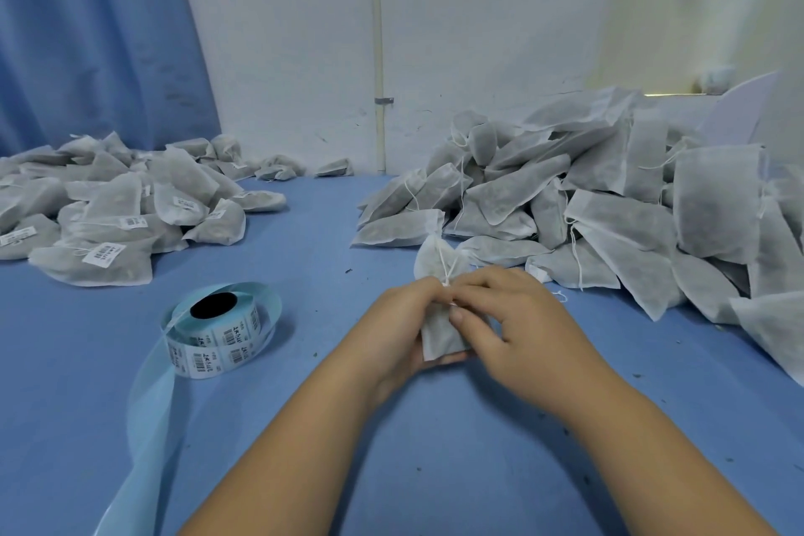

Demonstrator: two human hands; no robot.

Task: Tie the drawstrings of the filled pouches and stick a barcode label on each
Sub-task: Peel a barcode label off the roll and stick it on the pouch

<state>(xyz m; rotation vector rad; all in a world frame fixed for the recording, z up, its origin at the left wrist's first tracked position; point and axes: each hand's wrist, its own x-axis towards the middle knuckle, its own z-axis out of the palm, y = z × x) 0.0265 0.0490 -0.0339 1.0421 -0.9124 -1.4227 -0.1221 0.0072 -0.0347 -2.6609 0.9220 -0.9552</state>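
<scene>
— One pouch in hand, is it? Where have you got it?

— One only. The pouch (438,339) sits low in the middle of the table (304,426), between both my hands; whether it rests on the top or hangs just above it I cannot tell. My left hand (398,322) curls round its body from the side and beneath. My right hand (522,318) pinches at the gathered neck, where the drawstring (444,263) comes out.

— How will it handle?

— Light and soft, I judge. The cloth is thin and the filling loose, so the body gives under the fingers. I would hold at the neck, just under the flared top, and pull on the string, never on the cloth, which looks easy to tear.

— And around you?

— Blue matte top, flecked with dark crumbs. The label roll (217,333) stands near my left hand, its liner trailing toward me. The labelled heap (108,209) lies well off to the left and the unlabelled heap (609,209) close on my right. Behind them are a white wall (500,35) with a pipe (377,57) and a blue curtain (87,35).
</scene>
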